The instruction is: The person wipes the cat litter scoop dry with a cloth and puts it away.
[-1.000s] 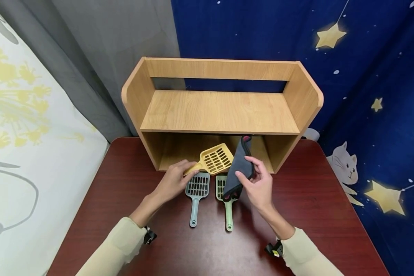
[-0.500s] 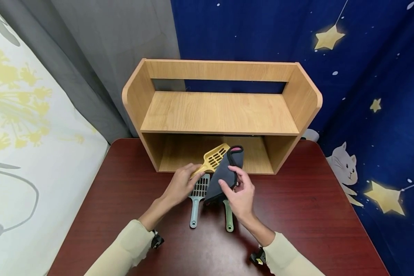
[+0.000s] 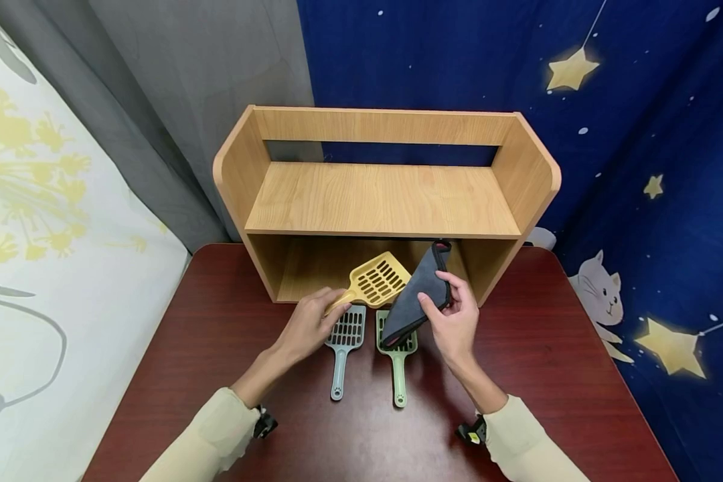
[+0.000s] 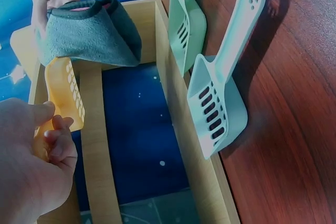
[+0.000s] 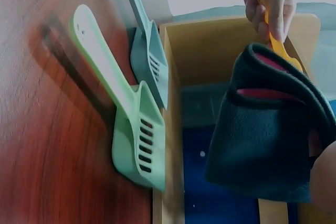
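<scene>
My left hand (image 3: 306, 324) grips the handle of a yellow slotted litter scoop (image 3: 378, 279), its head raised before the shelf's lower opening. In my right hand (image 3: 456, 323) is a folded dark grey cloth (image 3: 414, 300) with black edging, pinched between thumb and fingers; pink shows inside its folds in the right wrist view. The cloth's left edge meets or overlaps the scoop's right edge; contact is unclear. Below lie a blue-grey litter scoop (image 3: 340, 365) and a green litter scoop (image 3: 399, 375), handles toward me. The cloth hides part of the green scoop's head.
A two-tier wooden shelf (image 3: 382, 201) stands at the back of the dark red table (image 3: 217, 335). Both scoops on the table lie close to the shelf's front edge. Grey (image 3: 199, 60) and blue star-patterned curtains (image 3: 434, 53) hang behind.
The cloth swung left across the yellow scoop, then back right, uncovering the scoop's head and part of the green scoop. My left hand shifted slightly right and returned, still holding the yellow scoop.
</scene>
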Motion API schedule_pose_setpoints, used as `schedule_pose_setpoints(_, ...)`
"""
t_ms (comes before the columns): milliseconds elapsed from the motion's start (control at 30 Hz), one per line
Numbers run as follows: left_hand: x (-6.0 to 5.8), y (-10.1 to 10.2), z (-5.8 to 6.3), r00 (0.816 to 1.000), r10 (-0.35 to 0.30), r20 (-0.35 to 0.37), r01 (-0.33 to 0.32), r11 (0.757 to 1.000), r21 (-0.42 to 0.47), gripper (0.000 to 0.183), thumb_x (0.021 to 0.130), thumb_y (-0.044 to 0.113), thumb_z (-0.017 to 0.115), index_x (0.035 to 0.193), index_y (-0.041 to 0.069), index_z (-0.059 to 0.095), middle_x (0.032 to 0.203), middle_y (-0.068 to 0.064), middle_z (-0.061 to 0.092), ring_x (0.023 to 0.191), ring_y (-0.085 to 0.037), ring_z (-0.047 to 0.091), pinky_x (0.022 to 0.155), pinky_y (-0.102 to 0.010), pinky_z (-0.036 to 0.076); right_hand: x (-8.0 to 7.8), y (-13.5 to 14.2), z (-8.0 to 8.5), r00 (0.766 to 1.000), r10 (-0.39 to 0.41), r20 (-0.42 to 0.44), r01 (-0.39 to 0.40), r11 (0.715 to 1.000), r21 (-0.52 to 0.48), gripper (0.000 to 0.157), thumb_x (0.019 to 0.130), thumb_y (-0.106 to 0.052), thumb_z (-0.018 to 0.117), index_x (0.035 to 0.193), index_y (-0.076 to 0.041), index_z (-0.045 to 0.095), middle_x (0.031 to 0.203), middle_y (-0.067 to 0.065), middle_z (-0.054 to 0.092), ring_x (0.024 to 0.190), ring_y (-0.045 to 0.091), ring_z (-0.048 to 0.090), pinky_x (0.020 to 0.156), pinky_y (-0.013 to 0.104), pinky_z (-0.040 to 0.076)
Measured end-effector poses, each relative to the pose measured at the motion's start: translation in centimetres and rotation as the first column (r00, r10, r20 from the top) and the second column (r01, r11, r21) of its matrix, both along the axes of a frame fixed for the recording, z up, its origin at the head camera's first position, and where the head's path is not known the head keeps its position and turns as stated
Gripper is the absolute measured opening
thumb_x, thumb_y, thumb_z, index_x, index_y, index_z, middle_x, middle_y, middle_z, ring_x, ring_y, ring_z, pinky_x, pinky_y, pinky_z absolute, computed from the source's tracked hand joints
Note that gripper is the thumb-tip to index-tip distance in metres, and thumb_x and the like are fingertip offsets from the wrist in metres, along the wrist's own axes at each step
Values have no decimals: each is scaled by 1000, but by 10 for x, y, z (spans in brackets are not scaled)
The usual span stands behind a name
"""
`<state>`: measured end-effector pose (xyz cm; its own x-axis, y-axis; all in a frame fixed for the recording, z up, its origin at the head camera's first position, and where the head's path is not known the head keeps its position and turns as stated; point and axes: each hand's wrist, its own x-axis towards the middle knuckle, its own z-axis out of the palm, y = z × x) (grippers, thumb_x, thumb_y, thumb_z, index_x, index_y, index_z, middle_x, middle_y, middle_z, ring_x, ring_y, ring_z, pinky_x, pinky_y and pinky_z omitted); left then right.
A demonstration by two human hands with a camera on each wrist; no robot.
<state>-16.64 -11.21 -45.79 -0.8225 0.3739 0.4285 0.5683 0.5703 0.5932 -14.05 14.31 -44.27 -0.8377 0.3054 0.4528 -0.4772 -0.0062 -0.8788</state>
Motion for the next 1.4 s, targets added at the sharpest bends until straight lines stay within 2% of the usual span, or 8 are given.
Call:
schedule_pose_setpoints(233,-2,7,-2,999,12,31,-13,1000,18,29,96,17,63,120,0,66,87,0,61,69,-9,50,60,-23,43,14,-25,-2,996,92,8,-92,994,56,44,76,14,75,117,7,61,97,27,67,80,15,67,67,28,57)
schedule_pose_setpoints(367,-4,11,0,1000,19,23,-20,999,25,29,97,18,63,120,1,67,88,0,61,69,-10,50,61,-24,43,20,-37,-2,990,141,-25,-138,986,99,44,75,14,75,116,7,61,94,26,68,82,15,67,68,26,56)
schedule_pose_setpoints(500,-4,14,1,1000,14,20,-14,1000,24,27,96,17,63,119,2,67,88,0,62,69,-10,50,60,-24,43,21,-38,-4,988,145,-45,-139,984,111,44,74,14,76,115,8,61,93,26,69,81,16,67,67,25,56)
schedule_pose_setpoints(767,0,9,2,1000,-1,-17,1,1000,-4,27,96,15,64,118,1,67,85,1,59,66,-8,48,57,-22,42,9,-12,-4,1000,15,-8,-15,999,35,44,75,14,75,116,9,61,99,31,66,76,14,67,64,25,56)
schedule_pose_setpoints(933,2,2,5,1000,1,1,0,1000,-16,28,96,15,64,119,0,67,85,1,59,67,-8,48,59,-22,44,0,12,-1,1000,28,8,-27,1000,-11,46,75,16,74,118,11,60,103,32,65,79,14,67,67,23,55)
schedule_pose_setpoints(1133,7,-5,12,1000,2,13,-2,1000,-26,26,95,16,65,116,1,69,87,-1,62,70,-9,51,62,-23,46,0,33,0,998,26,51,-29,998,47,46,75,13,76,118,9,61,96,30,67,74,12,65,62,20,53)
schedule_pose_setpoints(1267,12,-9,21,1000,-4,0,4,999,-47,25,95,17,66,115,2,70,83,2,59,68,-8,50,58,-23,44,3,42,-4,994,44,99,-49,998,48,46,75,12,76,119,8,61,95,25,68,73,13,66,63,20,54)
schedule_pose_setpoints(1400,18,-12,33,1000,-18,-6,17,999,-44,27,95,20,66,116,3,69,87,3,62,72,-7,52,62,-23,45,6,49,-8,989,64,135,-69,997,31,46,76,13,75,119,10,60,95,24,69,74,15,68,64,22,55)
